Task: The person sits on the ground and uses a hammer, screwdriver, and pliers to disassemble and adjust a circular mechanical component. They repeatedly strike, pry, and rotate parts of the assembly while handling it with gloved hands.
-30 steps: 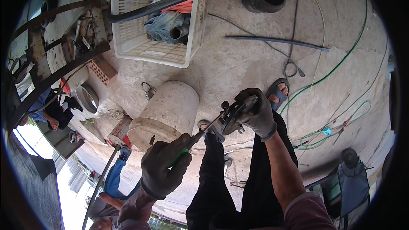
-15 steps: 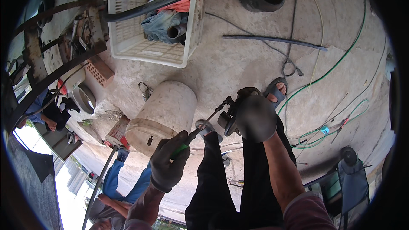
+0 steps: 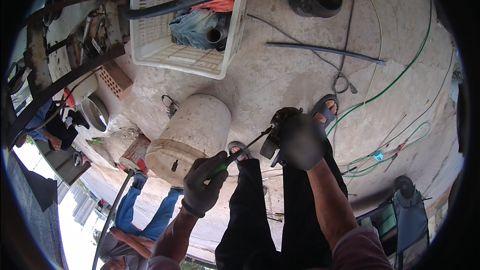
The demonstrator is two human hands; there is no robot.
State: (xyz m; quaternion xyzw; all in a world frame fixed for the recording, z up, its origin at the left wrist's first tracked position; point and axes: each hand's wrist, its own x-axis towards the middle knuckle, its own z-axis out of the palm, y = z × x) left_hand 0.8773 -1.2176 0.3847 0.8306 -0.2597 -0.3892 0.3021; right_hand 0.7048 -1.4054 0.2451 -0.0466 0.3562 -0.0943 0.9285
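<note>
My left hand [image 3: 204, 182], in a dark grey glove, is closed around the green handle of a screwdriver [image 3: 246, 148]. Its long metal shaft slants up to the right, and the tip meets or lies just in front of a dark, greasy-looking metal part [image 3: 270, 145]. That part is held by my right hand [image 3: 301, 141], also gloved, over my right leg. A grey blur covers most of the right hand, so its grip and much of the part are hidden.
A whitish bucket [image 3: 197, 120] lies tipped ahead of my left hand. Beyond it stands a white plastic crate [image 3: 175, 60] with cloths and a pipe. A black round vessel [image 3: 305, 0], a dark bar [image 3: 325, 52] and a green hose [image 3: 400, 87] lie on the floor. People sit at left.
The dark part in my right hand has tilted, and the screwdriver's tip sits slightly lower against it. My left hand has shifted a little to the right. The whole view has moved slightly.
</note>
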